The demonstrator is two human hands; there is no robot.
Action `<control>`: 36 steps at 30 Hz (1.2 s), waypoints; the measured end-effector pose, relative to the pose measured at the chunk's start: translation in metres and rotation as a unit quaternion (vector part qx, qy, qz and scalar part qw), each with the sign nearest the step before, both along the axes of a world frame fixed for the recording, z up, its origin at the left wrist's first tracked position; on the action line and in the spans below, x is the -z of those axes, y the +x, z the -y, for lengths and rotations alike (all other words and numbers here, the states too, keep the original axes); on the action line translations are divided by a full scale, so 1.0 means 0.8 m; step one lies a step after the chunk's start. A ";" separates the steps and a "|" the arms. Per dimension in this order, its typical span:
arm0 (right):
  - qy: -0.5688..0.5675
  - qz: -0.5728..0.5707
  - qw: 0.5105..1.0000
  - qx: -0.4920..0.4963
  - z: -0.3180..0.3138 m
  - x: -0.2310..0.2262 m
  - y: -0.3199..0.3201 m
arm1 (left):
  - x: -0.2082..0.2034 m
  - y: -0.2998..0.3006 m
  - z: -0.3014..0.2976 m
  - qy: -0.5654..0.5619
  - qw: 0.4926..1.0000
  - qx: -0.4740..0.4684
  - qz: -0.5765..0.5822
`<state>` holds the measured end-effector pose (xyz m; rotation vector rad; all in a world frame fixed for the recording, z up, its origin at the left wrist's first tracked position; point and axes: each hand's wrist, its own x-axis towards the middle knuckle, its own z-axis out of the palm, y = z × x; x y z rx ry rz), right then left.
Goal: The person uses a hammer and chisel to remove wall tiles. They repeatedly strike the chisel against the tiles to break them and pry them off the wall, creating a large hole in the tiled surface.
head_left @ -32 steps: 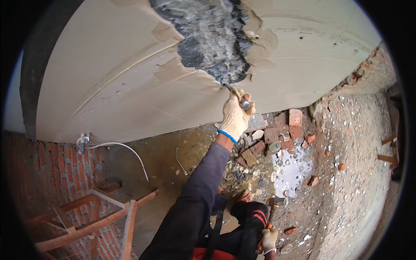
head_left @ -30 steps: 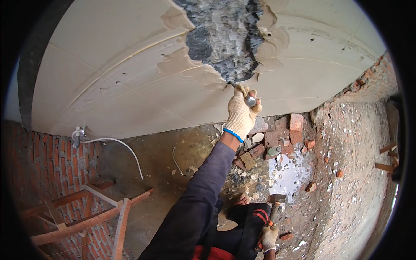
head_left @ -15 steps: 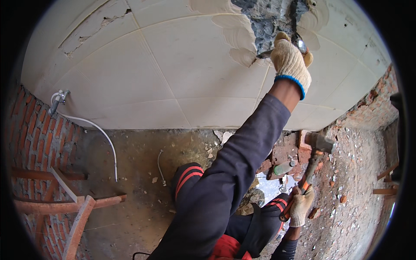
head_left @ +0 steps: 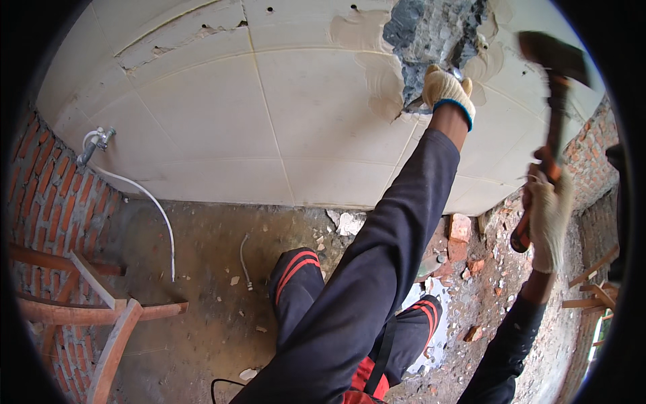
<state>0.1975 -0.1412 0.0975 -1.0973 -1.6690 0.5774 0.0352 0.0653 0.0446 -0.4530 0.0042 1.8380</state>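
Note:
My left hand (head_left: pixel 445 89), in a cream knitted glove with a blue cuff, is closed around a metal chisel (head_left: pixel 417 105) at the lower edge of a broken-out hole (head_left: pixel 431 40) in the pale tiled wall (head_left: pixel 330 101). The chisel's rounded, shiny end shows just past the fingers; most of its shaft is hidden by the glove. To the right, my gloved right hand (head_left: pixel 550 212) grips the orange-and-black handle of a hammer (head_left: pixel 556 59). Its dark head is raised, apart from the chisel and blurred by motion.
Wooden framing (head_left: pixel 111 337) stands at the left by a brick wall (head_left: pixel 50 195). From a tap (head_left: pixel 101 140) hangs a white hose (head_left: pixel 158 205). Bricks (head_left: pixel 459 232), a clear bottle (head_left: pixel 431 266) and rubble lie on the floor beside my right knee. A short hose (head_left: pixel 244 262) lies farther left.
My right hand has swung the hammer up from near my right knee to beside the wall. My left hand stays at the hole with the chisel, and the view has shifted slightly.

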 end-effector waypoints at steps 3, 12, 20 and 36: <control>-0.124 0.119 0.985 -0.030 -0.007 0.001 -0.031 | 0.002 -0.014 -0.003 0.090 0.994 0.065 -0.018; 0.110 -0.068 0.991 -0.028 0.013 -0.075 0.003 | 0.005 -0.005 -0.040 -0.014 1.000 0.001 0.009; -0.143 0.126 0.981 0.029 -0.016 -0.037 -0.044 | 0.005 -0.017 -0.039 0.011 0.997 0.069 -0.046; 0.003 -0.023 1.000 0.013 -0.026 -0.056 -0.022 | -0.031 -0.032 0.010 -0.007 0.831 0.008 0.556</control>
